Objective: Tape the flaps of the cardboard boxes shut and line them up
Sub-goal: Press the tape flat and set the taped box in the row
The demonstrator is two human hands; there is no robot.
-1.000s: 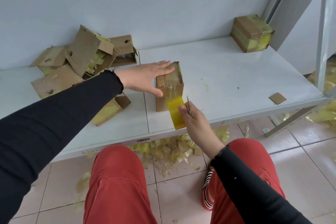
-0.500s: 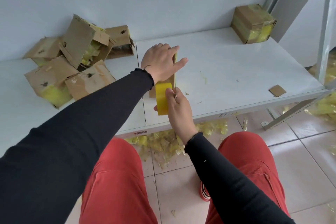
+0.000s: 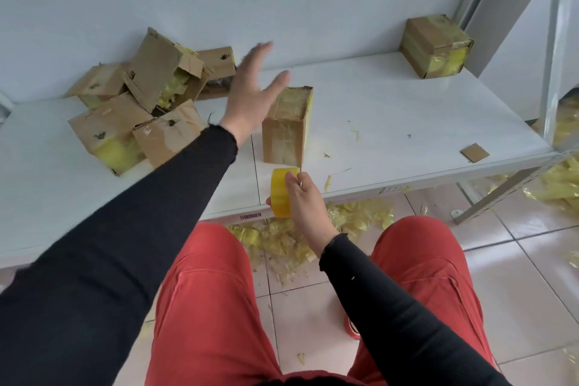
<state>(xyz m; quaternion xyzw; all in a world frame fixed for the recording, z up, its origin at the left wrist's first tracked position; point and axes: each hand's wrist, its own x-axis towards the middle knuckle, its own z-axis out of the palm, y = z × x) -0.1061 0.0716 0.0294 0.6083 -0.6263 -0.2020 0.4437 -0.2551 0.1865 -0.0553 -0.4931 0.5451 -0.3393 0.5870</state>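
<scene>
A small taped cardboard box [image 3: 286,128] stands on the white shelf [image 3: 391,122] in front of me. My left hand [image 3: 250,94] hovers above and just left of it, fingers spread straight, holding nothing. My right hand [image 3: 305,197] grips a yellow tape roll [image 3: 282,193] at the shelf's front edge, just below the box. A pile of several untaped boxes [image 3: 138,110] with loose flaps lies at the back left. One taped box [image 3: 437,45] sits at the back right corner.
A small cardboard scrap [image 3: 474,152] lies near the shelf's right front edge. Yellow tape scraps [image 3: 297,238] litter the tiled floor under the shelf. A metal upright [image 3: 554,41] rises at the right. My red-trousered knees are below.
My left hand has lifted off the box and spread open above it. My right hand has drawn the tape roll down away from the box to the shelf's front edge.
</scene>
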